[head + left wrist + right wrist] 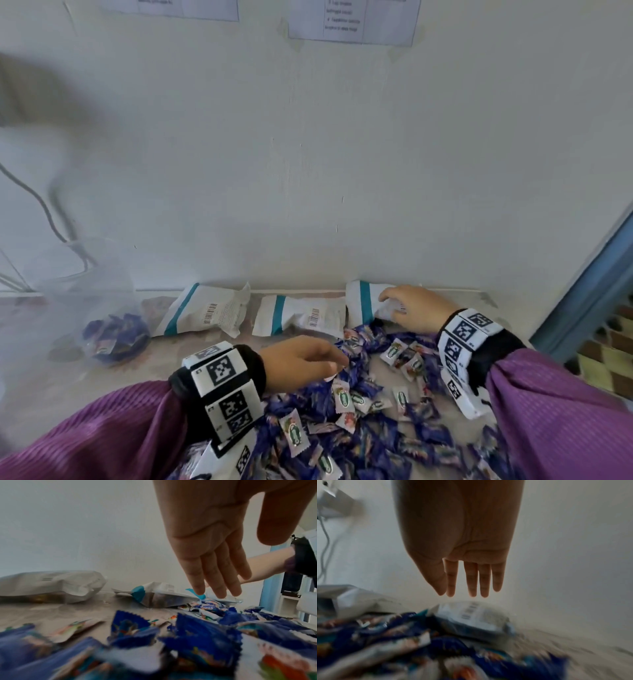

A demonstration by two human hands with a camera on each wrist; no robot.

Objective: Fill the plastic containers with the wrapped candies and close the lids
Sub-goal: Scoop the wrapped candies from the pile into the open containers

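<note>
A heap of wrapped candies (370,404), blue and white, covers the table in front of me. My left hand (337,363) hovers over the heap's far left part with straight fingers (219,588) and holds nothing. Further back, my right hand (388,303) reaches over the rightmost white bag (361,299). In the right wrist view its fingers (471,582) hang straight just above that bag (474,616), apart from it. A clear plastic container (85,284) stands at the left with some candies (116,337) at its bottom. No lid shows.
Two more white bags with teal stripes (209,311) (301,315) lie along the wall. A grey cable (44,212) hangs down the wall behind the container. At the right, a blue door frame (589,274) and patterned floor (609,363) lie past the table's edge.
</note>
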